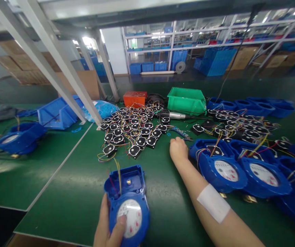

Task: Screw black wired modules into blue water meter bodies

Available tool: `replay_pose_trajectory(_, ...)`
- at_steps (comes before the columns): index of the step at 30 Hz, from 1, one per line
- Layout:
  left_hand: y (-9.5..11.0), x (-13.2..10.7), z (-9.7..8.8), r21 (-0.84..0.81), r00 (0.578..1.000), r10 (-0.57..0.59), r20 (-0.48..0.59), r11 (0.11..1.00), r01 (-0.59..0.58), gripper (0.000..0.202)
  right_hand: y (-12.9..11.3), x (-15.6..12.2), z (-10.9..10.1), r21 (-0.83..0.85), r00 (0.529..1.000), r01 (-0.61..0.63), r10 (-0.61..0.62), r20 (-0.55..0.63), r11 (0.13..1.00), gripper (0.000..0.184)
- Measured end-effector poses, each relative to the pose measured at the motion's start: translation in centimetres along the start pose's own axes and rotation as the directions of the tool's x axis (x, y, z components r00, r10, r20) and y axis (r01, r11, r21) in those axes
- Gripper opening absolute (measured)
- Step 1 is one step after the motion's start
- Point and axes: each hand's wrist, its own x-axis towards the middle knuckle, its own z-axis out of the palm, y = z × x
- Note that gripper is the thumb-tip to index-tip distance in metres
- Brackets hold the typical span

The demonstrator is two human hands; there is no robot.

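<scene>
My left hand (110, 223) grips a blue water meter (144, 219) at the front of the bench, the thumb lying over its white dial. Yellow and red wires stand up from the meter's open upper compartment. Farther forward, my right hand (179, 149) rests near the bench top with its fingers curled in; whatever they hold is hidden. Just beyond it lie blue-handled pliers (180, 131) and a small blue ring (168, 134). A large group of black wired modules (134, 151) spreads ahead of both hands.
Several blue meters (226, 171) stand in a row at the right, before more black modules (251, 133). Behind are an orange box (135, 98), a green bin (185, 99) and an electric screwdriver (177, 116). To the left are a blue bin (57, 115), another meter (18, 139) and slanting metal posts (62, 68).
</scene>
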Motion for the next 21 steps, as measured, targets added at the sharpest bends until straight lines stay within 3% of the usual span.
replay_pose_trajectory(6,1.9,-0.3,3.3,0.025,0.995,-0.009,0.103,1.0,0.007,0.065,0.4,-0.3,0.1,0.059,0.996,0.012,-0.007,-0.088,0.998,0.02)
replay_pose_trajectory(12,1.7,-0.6,4.2,-0.014,0.986,0.08,0.148,0.997,-0.078,0.065,0.0,-0.6,-0.7,0.125,0.977,0.053,-0.026,-0.209,0.991,0.028)
replay_pose_trajectory(16,0.9,-0.5,4.2,-0.069,0.982,0.093,0.166,0.994,-0.083,0.07,-0.1,-3.6,-2.8,0.128,0.959,0.168,-0.132,-0.252,0.977,0.026)
replay_pose_trajectory(19,0.9,0.5,3.7,-0.107,0.985,0.094,0.142,0.991,-0.079,0.073,0.4,-7.3,-4.3,0.089,0.944,0.297,-0.278,-0.179,0.951,0.018)
replay_pose_trajectory(21,1.6,1.7,3.1,-0.097,0.985,0.133,0.111,0.988,-0.122,0.073,0.8,-9.7,-4.9,0.044,0.946,0.325,-0.325,-0.005,0.945,0.017)
